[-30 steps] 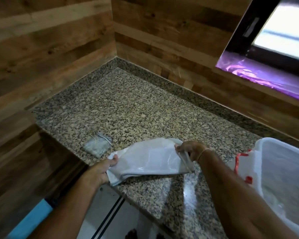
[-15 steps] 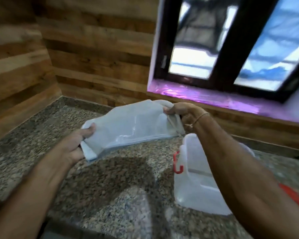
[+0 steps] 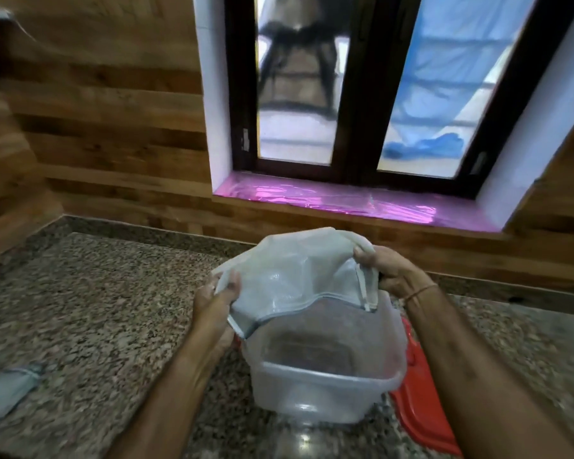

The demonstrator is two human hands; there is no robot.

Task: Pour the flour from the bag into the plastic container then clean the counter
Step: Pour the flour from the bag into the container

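While both hands (image 3: 214, 304) (image 3: 393, 276) grip it, the bag (image 3: 289, 276) overhangs the container (image 3: 325, 385).

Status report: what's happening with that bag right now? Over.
Left grip and right grip each hold a bag end. Bag over the open container. Red lid lies beside it; nothing blocks the mouth.
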